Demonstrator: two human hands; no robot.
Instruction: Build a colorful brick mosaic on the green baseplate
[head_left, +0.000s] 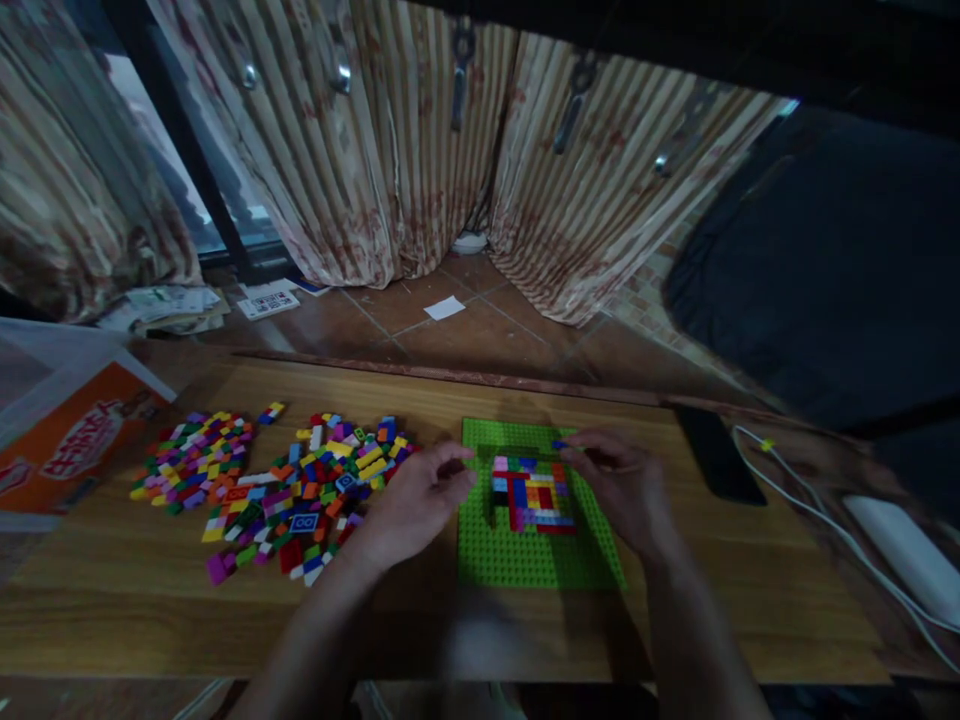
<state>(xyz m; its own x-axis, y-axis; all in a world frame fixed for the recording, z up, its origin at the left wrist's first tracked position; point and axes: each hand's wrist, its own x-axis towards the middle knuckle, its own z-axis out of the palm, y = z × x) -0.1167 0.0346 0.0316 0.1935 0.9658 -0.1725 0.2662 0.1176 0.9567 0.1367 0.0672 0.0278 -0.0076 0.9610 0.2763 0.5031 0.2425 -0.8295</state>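
Note:
A green baseplate (540,570) lies on the wooden table, bearing a low, many-coloured brick build (534,497) near its middle. Pinched in the fingertips of my right hand (619,480) is a small blue brick (559,445), held over the plate's far right part. My left hand (424,500) hovers by the plate's left edge, thumb and fingers apart, with nothing visible between them. Left of it spreads a pile of loose bricks (322,490) in mixed colours. Farther left lies a second heap of smaller bricks (199,450).
An orange and white bag (90,430) stands at the table's left end. A black phone (718,455) lies to the right, beside white cables (817,505) and a white power strip (900,555). Striped curtains (360,150) hang beyond the table.

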